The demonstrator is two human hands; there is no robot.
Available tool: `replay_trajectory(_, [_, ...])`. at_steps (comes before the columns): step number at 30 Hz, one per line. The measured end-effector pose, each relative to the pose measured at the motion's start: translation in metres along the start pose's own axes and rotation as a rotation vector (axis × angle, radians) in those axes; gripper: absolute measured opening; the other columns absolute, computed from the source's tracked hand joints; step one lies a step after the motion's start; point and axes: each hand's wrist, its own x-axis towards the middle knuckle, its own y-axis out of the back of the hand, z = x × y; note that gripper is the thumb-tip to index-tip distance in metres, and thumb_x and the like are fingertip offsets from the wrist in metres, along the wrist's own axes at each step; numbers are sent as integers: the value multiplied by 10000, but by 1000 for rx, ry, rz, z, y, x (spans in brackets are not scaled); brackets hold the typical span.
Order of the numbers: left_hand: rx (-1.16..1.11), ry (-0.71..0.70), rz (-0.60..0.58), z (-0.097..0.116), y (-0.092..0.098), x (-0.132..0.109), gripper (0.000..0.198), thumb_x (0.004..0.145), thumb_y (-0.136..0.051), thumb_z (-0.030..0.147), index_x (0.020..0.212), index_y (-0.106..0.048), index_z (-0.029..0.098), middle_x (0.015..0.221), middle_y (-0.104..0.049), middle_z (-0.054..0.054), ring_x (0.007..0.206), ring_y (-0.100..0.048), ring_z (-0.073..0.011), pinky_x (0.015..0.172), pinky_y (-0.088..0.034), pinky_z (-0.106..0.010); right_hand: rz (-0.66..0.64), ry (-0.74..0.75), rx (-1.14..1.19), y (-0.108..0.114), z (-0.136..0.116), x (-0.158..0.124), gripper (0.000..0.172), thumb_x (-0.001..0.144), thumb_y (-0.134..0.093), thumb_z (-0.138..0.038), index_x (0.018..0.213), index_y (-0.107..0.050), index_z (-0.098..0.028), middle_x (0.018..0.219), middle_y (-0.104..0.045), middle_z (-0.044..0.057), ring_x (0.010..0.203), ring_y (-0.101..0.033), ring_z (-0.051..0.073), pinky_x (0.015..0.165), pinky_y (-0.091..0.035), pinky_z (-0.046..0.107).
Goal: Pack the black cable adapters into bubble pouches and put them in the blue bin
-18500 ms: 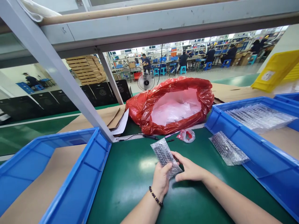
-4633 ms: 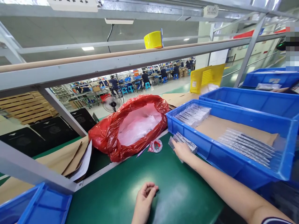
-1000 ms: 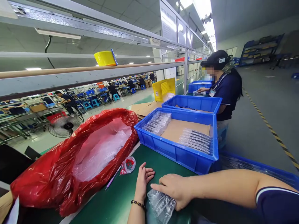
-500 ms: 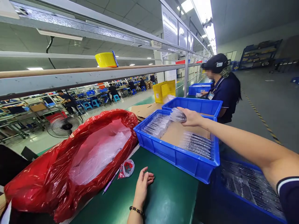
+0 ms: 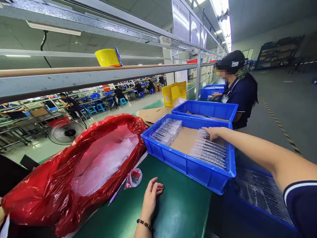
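Note:
My right hand (image 5: 213,133) is inside the near blue bin (image 5: 182,162), closed on a bubble-wrapped packet (image 5: 203,134) at the far end of the right-hand row. Its fingertips are partly hidden. That row of upright bubble-wrapped packets (image 5: 208,152) leans along the bin's right side. A second row of wrapped packets (image 5: 166,131) fills the left side, with bare cardboard (image 5: 184,140) between the two. On the green tabletop (image 5: 180,198) rests my left hand (image 5: 152,191), holding nothing, its fingers loosely bent and apart.
A red plastic bag (image 5: 42,185) of clear bubble wrap lies left, beside a pen (image 5: 116,195) and a small clear bag (image 5: 133,178) with red bits. Behind is another blue bin (image 5: 205,110); a lower bin (image 5: 262,195) of packets stands right. A co-worker (image 5: 239,89) stands beyond.
My right hand has moved from above the left row rightward and down, bringing the wrapped packet to the far end of the right row. My left hand has stayed put.

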Motion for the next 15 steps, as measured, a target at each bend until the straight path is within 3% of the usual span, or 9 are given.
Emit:
replay_trajectory(4, [-7,-3,8,2,-1,-1,504,633,-635,512,979,-546,158,764,-641,-65,748,-596,-176,705,-461,-298,-106,18,112,5,-2,-7,856,471,-667,-105,1283,-399,-136,1180,-507,170,1018,-516,334,803,-415,397])
replay_trajectory(8, [1,-13,13,3,-2,-1,496,637,-629,514,971,-556,154,768,-644,-72,741,-604,-184,696,-466,-308,-231,36,264,18,-5,-15,625,580,-594,-150,1197,-498,-184,1050,-605,67,876,-588,236,718,-457,324])
replay_trajectory(12, [1,-23,12,0,0,-1,484,657,-616,513,978,-548,157,773,-644,-70,743,-607,-183,709,-468,-319,-264,-51,346,26,-10,-13,544,717,-553,-383,1216,-485,-178,1000,-629,103,770,-614,241,653,-472,371])
replay_trajectory(15, [-8,-18,-2,-1,1,0,477,675,-599,516,987,-541,161,780,-642,-65,757,-604,-177,717,-465,-309,-168,-104,374,24,-15,-9,664,723,-493,-607,1164,-538,-113,1042,-607,177,820,-607,271,677,-473,390])
